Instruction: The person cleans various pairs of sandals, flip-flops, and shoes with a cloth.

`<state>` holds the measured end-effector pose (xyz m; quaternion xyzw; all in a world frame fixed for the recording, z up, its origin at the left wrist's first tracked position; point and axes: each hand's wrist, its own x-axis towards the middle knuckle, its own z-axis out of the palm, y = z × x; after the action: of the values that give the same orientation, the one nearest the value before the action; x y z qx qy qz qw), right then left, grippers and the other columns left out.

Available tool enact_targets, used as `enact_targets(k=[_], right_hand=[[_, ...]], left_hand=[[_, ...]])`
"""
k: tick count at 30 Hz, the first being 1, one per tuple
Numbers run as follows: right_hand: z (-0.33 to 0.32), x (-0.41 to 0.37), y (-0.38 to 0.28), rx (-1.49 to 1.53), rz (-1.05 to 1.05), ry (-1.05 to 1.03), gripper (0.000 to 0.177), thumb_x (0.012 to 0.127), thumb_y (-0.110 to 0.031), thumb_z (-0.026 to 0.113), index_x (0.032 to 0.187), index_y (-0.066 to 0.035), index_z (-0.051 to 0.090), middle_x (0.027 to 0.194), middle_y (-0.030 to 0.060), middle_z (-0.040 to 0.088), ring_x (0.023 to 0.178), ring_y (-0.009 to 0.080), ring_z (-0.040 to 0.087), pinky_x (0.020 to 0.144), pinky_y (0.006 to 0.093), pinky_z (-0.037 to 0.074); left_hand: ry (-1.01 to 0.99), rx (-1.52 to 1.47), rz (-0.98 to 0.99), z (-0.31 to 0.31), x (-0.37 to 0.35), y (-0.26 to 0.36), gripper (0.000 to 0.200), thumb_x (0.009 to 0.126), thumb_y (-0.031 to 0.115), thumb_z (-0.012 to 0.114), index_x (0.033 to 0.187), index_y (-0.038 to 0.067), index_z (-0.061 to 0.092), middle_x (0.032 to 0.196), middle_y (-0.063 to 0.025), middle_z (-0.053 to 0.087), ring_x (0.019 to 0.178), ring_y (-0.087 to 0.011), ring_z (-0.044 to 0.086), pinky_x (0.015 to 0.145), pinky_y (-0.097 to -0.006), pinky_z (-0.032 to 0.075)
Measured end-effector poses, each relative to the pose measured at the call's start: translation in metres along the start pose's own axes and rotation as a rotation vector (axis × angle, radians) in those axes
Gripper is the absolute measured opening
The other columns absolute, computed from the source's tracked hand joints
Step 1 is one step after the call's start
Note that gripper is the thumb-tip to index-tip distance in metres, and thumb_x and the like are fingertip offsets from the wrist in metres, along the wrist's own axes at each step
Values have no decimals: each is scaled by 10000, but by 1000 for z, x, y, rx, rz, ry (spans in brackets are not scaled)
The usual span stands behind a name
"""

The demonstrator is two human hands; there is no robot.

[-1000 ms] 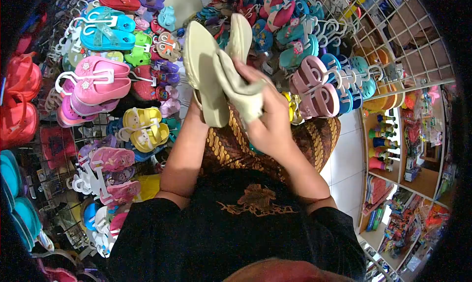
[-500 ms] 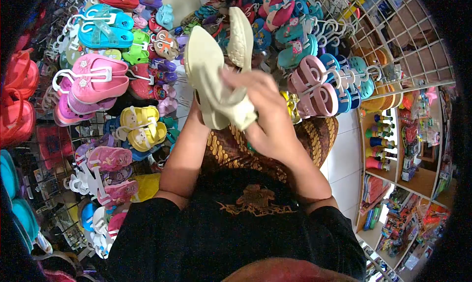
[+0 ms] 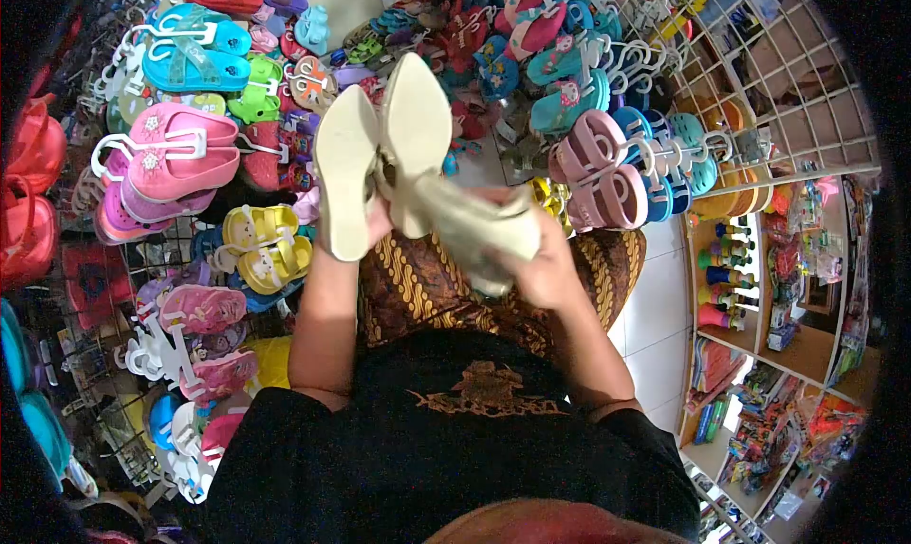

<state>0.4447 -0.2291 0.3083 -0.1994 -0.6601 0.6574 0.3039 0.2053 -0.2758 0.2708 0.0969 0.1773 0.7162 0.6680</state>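
Note:
My left hand (image 3: 379,225), mostly hidden behind the soles, grips a pair of cream shoes from below. The left shoe (image 3: 344,169) and the right shoe (image 3: 418,117) lie side by side with their pointed toes away from me and their plain soles facing up. In my right hand (image 3: 548,271) is a crumpled cream cloth (image 3: 484,231), smeared by motion. The cloth overlaps the heel end of the right shoe in this view.
Children's sandals on white hangers crowd the left, among them a pink pair (image 3: 185,150) and a yellow pair (image 3: 268,250). Lilac sandals (image 3: 607,169) hang at the right, before a wire grid (image 3: 759,79). Wooden shelves (image 3: 759,340) with goods stand further right.
The shoes have turned so both soles now face up side by side; before, one stood edge-on. My right hand has moved right and toward me with the cloth.

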Motion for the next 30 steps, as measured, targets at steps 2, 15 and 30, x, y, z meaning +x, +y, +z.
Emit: enact_targets(k=[2,15,30], right_hand=[[0,3,20,-12,-8,256,499,824,38,552,1321,-9,535,1362,184,573,1251,233,553,1074,366,395],[29,9,113,-779,-169,-58,751,669,72,585,1402,-57,484,1512,174,417,1436,399,317,1165,506,281],[-5,-26,84,370,484,525,349,870,-80,603,1209,5,607,1148,78,679,1020,172,635,921,319,488]], left_hand=[[-5,-16,-68,-7,-12,9,654,973,412,580,1498,92,360,1487,-143,448,1294,-257,530,1085,-433,451],[96,-70,-91,-94,-23,-63,611,1006,454,487,1503,126,353,1481,-92,467,1295,-243,522,1075,-422,453],[160,1389,69,-45,-45,12,349,928,206,606,1206,-5,585,1122,-124,649,997,-215,623,861,-339,510]])
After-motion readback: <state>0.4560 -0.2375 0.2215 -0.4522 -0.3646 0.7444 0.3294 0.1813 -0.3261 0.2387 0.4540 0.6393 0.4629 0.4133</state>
